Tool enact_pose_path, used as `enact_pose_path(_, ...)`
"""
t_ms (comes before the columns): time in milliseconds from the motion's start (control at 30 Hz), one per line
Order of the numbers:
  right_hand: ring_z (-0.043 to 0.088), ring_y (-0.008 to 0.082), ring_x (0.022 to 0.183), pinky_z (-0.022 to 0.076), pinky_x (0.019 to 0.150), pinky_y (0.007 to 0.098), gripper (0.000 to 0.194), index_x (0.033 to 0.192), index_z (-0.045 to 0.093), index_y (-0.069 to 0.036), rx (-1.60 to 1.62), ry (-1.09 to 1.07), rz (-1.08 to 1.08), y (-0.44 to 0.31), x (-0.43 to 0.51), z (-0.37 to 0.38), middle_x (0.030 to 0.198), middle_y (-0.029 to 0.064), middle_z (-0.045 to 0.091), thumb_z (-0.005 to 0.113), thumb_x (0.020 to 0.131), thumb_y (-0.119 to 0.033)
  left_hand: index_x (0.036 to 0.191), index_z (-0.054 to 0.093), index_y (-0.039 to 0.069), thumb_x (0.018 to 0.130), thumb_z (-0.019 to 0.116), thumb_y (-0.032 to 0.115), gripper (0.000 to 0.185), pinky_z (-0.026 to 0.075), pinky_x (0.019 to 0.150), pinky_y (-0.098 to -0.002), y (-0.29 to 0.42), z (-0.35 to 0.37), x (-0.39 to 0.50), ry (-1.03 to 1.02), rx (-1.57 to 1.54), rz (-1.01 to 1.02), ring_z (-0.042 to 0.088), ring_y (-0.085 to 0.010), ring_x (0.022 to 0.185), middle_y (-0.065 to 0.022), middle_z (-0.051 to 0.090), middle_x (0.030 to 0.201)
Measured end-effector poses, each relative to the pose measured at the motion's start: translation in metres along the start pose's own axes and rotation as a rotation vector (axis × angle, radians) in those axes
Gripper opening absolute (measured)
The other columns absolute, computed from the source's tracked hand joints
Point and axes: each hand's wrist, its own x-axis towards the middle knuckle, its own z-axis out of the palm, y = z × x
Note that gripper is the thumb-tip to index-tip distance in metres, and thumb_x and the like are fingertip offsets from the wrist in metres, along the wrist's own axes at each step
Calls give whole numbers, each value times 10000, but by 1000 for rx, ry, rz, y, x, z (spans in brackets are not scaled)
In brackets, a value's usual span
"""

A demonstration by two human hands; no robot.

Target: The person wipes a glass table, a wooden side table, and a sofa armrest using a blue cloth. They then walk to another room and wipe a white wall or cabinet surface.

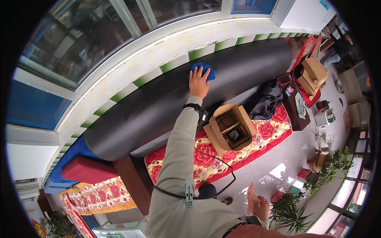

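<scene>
My left hand [198, 84] lies palm down on a bunched blue cloth [210, 74], pressing it against the long black backrest of a sofa [148, 98]. Its fingers are spread over the cloth, and a black band circles the wrist. Low on the right, my right hand [259, 206] is held over the floor near my body, with some fingers extended and nothing visible in it. Below the backrest, an opened cardboard box [215, 135] with dark items inside stands on a red floral seat cover [205, 154]. A black cable with a pale clip [189, 192] crosses my sleeve.
Black fabric [265, 99] lies right of the box. Beyond it are a dark side table [297, 116] with small items and a red chair [314, 102] bearing cardboard boxes. Potted plants [288, 208] stand at lower right. A tiled wall ledge [175, 62] and windows run behind the sofa.
</scene>
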Motion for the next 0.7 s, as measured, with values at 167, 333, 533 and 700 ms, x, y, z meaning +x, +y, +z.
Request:
enact_pose_path(167, 638, 406, 880, 510, 756, 463, 245, 1112, 642, -75, -2, 16, -59, -10, 6, 0, 979, 202, 650, 630, 879, -147, 1318, 614, 245, 820, 586, -1, 556, 319, 1151, -472, -42, -49, -56, 0, 69, 21, 472, -295, 1343, -66, 542, 1416)
enact_pose_path(333, 632, 411, 822, 502, 704, 471, 224, 1081, 637, -69, 2, 50, -117, -9, 14, 2, 894, 210, 643, 647, 872, -147, 1459, 470, 229, 778, 681, 45, 737, 259, 1175, -524, -124, -131, -148, 44, 242, -356, 363, -314, 1425, -84, 416, 1528)
enact_pose_path(533, 631, 408, 865, 504, 726, 484, 272, 1111, 622, -102, 1, 10, -121, -6, 14, 4, 957, 187, 633, 647, 840, -102, 1479, 433, 187, 900, 590, 62, 613, 304, 1136, -580, -184, -176, -200, 285, 297, -796, 342, -410, 1418, -161, 392, 1536)
enact_pose_path(700, 648, 399, 894, 531, 741, 471, 282, 1116, 642, -131, 40, 46, -65, -12, 4, 5, 1001, 163, 649, 656, 834, -129, 1489, 419, 185, 934, 581, 93, 586, 298, 1115, -632, -140, -127, -165, 276, 229, -806, 320, -471, 1412, -187, 358, 1550)
